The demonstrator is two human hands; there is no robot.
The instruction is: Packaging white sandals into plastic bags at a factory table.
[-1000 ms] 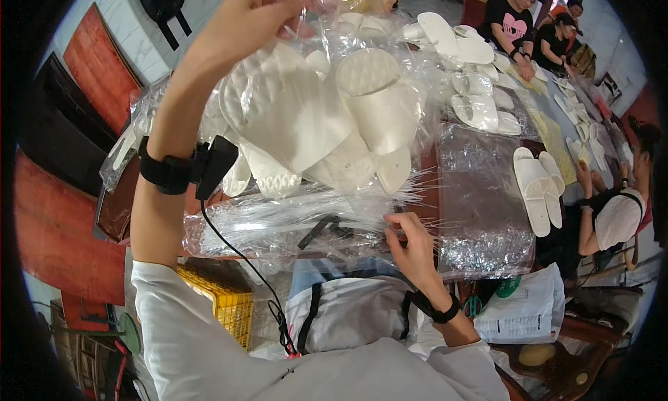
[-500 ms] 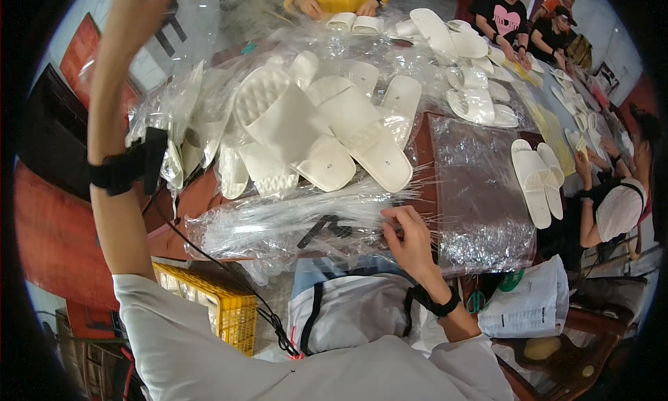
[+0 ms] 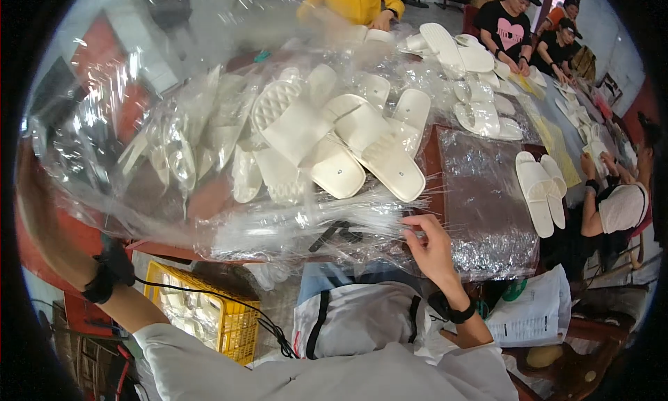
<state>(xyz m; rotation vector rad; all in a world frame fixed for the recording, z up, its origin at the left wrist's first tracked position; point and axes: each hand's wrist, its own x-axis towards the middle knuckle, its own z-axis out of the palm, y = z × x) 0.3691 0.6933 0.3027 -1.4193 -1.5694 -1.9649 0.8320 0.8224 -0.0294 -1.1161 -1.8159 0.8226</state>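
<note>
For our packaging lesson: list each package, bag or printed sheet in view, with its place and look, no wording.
Clear plastic bag: large, crinkled, lifted over the table's left.
Stack of flat clear bags: glossy, right hand at its edge.
Printed sheet: white, lower right.

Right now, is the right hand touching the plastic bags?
Touching. The head view shows the right hand with its fingertips pressed on the edge of the clear plastic bags.

A heap of slippers (image 3: pixel 334 147) lay on the table (image 3: pixel 430 157) under plastic bags (image 3: pixel 167 157), a slipper pair (image 3: pixel 541 192) to its right, a crate (image 3: pixel 209 317) below the table's edge.
</note>
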